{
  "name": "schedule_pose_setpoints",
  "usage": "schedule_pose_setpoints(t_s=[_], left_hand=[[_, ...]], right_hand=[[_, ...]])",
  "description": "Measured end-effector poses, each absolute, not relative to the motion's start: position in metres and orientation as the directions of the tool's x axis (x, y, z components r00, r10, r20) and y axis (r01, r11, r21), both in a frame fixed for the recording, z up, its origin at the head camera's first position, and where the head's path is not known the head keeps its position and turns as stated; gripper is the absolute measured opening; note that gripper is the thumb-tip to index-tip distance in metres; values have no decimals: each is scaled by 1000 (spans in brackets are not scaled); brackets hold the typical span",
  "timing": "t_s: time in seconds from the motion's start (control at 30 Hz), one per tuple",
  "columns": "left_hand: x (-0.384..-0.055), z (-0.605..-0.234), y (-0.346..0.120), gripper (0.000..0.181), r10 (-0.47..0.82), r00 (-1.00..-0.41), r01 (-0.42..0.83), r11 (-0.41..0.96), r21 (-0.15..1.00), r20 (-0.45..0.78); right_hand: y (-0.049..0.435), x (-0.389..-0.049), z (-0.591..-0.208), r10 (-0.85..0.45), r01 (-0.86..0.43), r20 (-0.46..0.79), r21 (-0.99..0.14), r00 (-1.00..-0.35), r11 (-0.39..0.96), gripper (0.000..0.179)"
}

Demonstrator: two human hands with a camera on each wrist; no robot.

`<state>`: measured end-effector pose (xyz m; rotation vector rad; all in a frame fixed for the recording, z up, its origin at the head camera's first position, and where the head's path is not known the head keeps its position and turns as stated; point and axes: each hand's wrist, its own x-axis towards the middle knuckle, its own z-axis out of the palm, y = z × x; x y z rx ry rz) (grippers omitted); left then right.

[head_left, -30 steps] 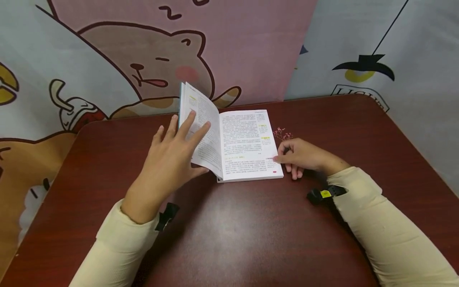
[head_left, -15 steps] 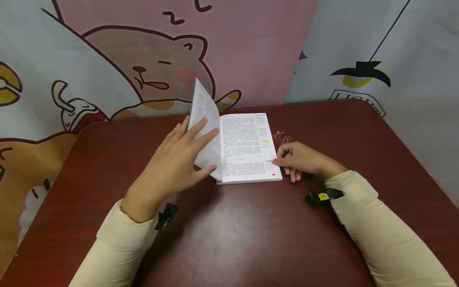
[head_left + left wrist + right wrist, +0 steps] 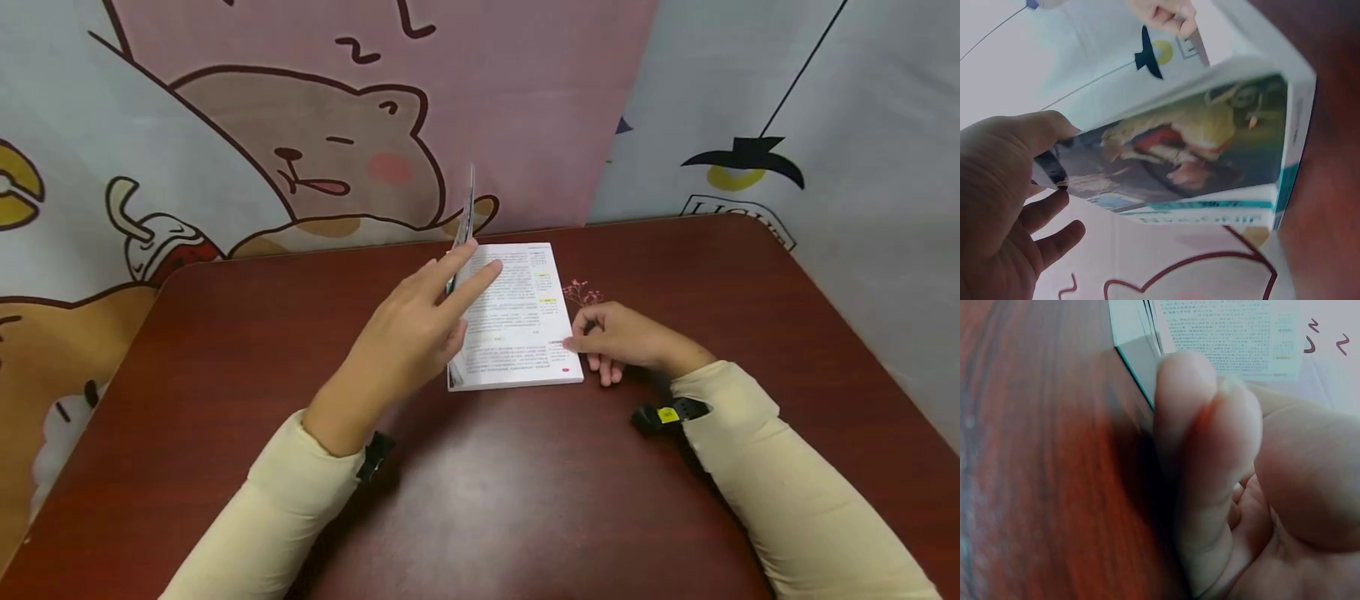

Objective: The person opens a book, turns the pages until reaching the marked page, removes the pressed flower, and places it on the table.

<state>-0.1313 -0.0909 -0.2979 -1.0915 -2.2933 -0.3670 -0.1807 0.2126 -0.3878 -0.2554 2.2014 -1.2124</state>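
Observation:
An open book (image 3: 517, 308) lies on the table, its right-hand pages flat. Its front cover (image 3: 1179, 147), with a picture on it, stands nearly upright together with some pages. My left hand (image 3: 412, 325) is at this raised part, index and middle fingers stretched out over the page side. In the left wrist view the left thumb (image 3: 1047, 128) lies at the cover's edge, and two fingertips show beside it. My right hand (image 3: 618, 337) holds the book's lower right edge, thumb on the page and fingers curled beside it. The book's underside is hidden.
A reddish-brown wooden table (image 3: 262, 333) carries the book. Small pink dried flowers (image 3: 581, 292) lie beyond the right hand. Behind the table hangs a cloth (image 3: 540, 108) with cartoon drawings.
My left hand has moved right, bringing the raised cover and pages from leaning left to nearly upright. The right hand stays at the book's edge. The view has shifted slightly.

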Motion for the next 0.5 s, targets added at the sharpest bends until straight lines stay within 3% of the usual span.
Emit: schedule_pose_setpoints(t_s=[0.27, 0.5], left_hand=[[-133, -316, -60, 74, 683, -493, 792, 609, -46, 539], [-132, -329, -52, 87, 712, -574, 760, 647, -60, 405]], right_hand=[[212, -179, -389, -426, 126, -418, -816, -802, 564, 34], [212, -178, -387, -439, 112, -404, -825, -803, 554, 33]])
